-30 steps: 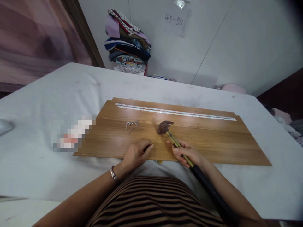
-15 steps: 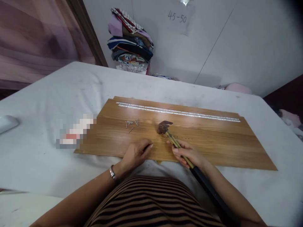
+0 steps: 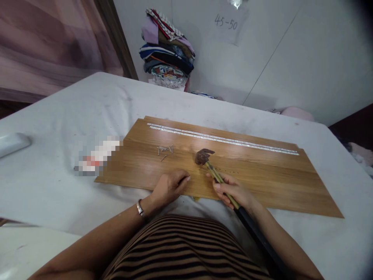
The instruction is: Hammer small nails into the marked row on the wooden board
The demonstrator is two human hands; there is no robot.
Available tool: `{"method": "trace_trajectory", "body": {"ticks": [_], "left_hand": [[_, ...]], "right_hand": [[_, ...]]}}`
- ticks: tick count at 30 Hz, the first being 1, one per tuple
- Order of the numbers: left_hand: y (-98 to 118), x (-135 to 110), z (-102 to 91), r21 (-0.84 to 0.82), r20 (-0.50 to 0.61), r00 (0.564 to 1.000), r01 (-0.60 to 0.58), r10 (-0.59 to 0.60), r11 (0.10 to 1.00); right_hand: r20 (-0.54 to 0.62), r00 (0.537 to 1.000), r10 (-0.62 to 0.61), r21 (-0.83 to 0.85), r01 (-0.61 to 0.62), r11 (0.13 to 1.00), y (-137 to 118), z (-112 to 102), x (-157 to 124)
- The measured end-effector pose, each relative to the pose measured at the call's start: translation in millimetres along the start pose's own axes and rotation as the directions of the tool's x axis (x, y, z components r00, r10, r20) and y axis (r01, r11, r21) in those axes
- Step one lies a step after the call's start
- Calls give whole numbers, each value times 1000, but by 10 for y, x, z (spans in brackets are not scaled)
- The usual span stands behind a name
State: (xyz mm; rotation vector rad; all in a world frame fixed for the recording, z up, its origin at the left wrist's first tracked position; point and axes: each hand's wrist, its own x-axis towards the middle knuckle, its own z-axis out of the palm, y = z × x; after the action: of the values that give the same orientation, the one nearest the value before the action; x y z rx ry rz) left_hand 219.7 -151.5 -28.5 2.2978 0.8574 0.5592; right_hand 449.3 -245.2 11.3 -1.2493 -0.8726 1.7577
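The striped top (image 3: 186, 249) of the wearer fills the near edge. The hammer's (image 3: 246, 219) black grip starts there, its butt end lost beneath the right forearm. Its long axis slants from near right to far left, over the front of the wooden board (image 3: 279, 175). The right hand (image 3: 234, 191) grasps the olive-yellow shaft beyond the grip, thumb along it, some fingers hidden beneath. The left hand (image 3: 169, 186) rests on the board's near edge with its fingers curled under; whether anything is inside, I cannot tell. A silvery bracelet (image 3: 140, 208) circles that wrist.

The hammer's head (image 3: 202, 157) is brown and rusty-looking, rounded at the left, its split claw pointing right; whether it touches the wood is unclear. A row of dark dots (image 3: 230, 171) runs rightward from beside the shaft. Left of the head lie loose nails (image 3: 163, 149), too small to count surely. Two pale marked strips (image 3: 201, 135) stretch along the board's far side. Left of the board, a pixelated patch (image 3: 99, 157) masks something on the white cloth (image 3: 52, 159). Folded fabrics (image 3: 169, 50) are piled beyond.
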Motion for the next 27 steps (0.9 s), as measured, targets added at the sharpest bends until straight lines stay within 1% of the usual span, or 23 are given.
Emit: {"method": "trace_trajectory", "body": {"ticks": [11, 21, 27], "left_hand": [[6, 10, 6, 24, -1, 1000, 18, -18, 1000], [11, 9, 5, 7, -3, 1000, 15, -15, 1000], [-37, -16, 56, 26, 7, 1000, 0, 0, 1000]], "right_hand": [[-24, 1000, -19, -16, 18, 1000, -14, -39, -5], [-12, 1000, 11, -58, -12, 998, 6, -27, 5], [-2, 1000, 31, -94, -31, 995, -20, -35, -9]]}}
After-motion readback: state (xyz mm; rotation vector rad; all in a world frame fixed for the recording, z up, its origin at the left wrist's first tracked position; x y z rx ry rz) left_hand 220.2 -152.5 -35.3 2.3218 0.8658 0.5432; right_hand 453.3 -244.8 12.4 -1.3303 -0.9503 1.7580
